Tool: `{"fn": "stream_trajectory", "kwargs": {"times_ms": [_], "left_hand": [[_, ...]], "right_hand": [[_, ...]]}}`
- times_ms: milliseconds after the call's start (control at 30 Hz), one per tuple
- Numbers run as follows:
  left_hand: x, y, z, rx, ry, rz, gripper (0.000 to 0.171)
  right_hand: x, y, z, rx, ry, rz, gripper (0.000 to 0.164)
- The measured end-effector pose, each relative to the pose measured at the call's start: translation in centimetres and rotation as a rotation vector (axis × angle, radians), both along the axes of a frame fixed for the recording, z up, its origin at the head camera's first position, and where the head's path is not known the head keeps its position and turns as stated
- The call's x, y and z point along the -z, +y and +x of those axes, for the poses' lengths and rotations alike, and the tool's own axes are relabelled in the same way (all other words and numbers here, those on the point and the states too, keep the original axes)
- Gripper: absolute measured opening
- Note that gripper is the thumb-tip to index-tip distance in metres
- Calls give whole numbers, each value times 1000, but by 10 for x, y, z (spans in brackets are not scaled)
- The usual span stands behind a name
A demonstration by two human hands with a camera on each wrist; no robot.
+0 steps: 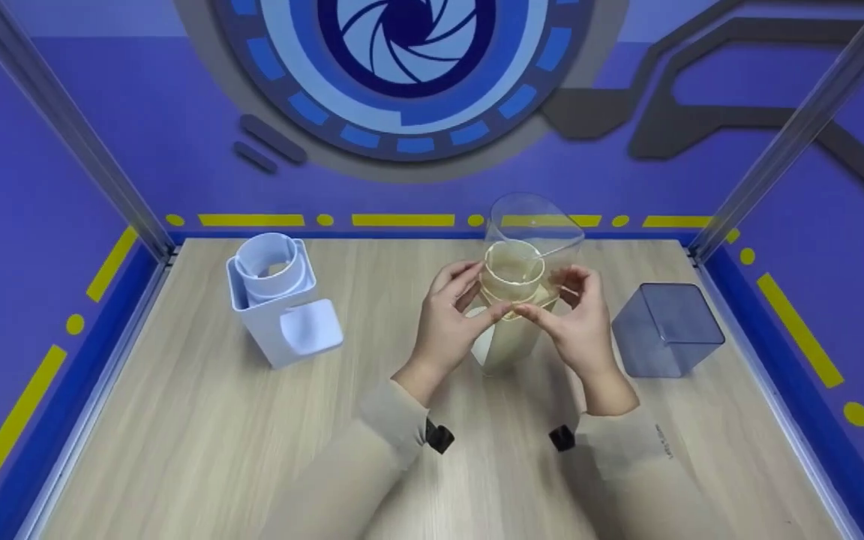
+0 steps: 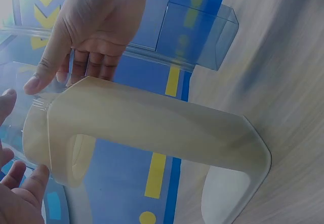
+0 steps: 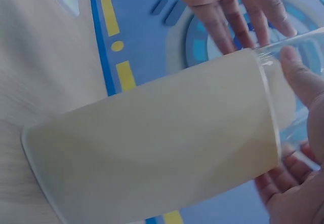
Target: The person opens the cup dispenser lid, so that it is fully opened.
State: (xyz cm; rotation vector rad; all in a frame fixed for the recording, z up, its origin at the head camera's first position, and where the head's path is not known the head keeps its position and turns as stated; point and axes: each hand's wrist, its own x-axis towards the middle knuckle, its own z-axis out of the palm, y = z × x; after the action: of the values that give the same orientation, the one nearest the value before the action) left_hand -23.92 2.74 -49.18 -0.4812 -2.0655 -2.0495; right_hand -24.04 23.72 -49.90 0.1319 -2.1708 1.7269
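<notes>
A cream dispenser base (image 1: 514, 345) stands upright on the table, a round collar (image 1: 514, 279) at its top and a pale scooped tray (image 2: 225, 196) low on one side. Over the collar rises a clear, thin-walled container (image 1: 533, 210) with a rounded three-cornered rim. My left hand (image 1: 447, 319) curves round the container's lower left, at the joint with the base. Opposite it, my right hand (image 1: 578, 322) holds the lower right side, its thumb (image 3: 298, 74) on the front by the collar. In the head view both thumb tips nearly meet at the front.
At the left stands a lavender dispenser base (image 1: 271, 330) with a similar collar and a protruding tray. A grey see-through box (image 1: 664, 334) sits at the right. Blue patterned walls (image 1: 139, 135) with metal posts enclose the table's back and sides.
</notes>
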Motion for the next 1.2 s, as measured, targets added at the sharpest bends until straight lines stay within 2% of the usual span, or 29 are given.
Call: {"fn": "stream_trajectory", "kwargs": {"times_ms": [200, 467, 667, 833, 1067, 1200], "left_hand": [[-4, -3, -1, 15, -36, -26, 83], [-5, -15, -3, 110, -5, 17, 73], [-7, -24, -3, 109, 15, 9, 63], [-7, -29, -3, 102, 11, 23, 60], [-6, -30, -2, 116, 18, 19, 60], [-5, -29, 0, 49, 44, 6, 63]], "right_hand": [[-6, -1, 15, -20, -15, 3, 63], [-9, -7, 36, -19, -5, -43, 43], [-7, -14, 49, -50, -2, -62, 38], [-4, -18, 50, -37, 29, -32, 31], [-2, -14, 46, -40, 51, -59, 29], [-5, -10, 41, -2, 53, -64, 24]]}}
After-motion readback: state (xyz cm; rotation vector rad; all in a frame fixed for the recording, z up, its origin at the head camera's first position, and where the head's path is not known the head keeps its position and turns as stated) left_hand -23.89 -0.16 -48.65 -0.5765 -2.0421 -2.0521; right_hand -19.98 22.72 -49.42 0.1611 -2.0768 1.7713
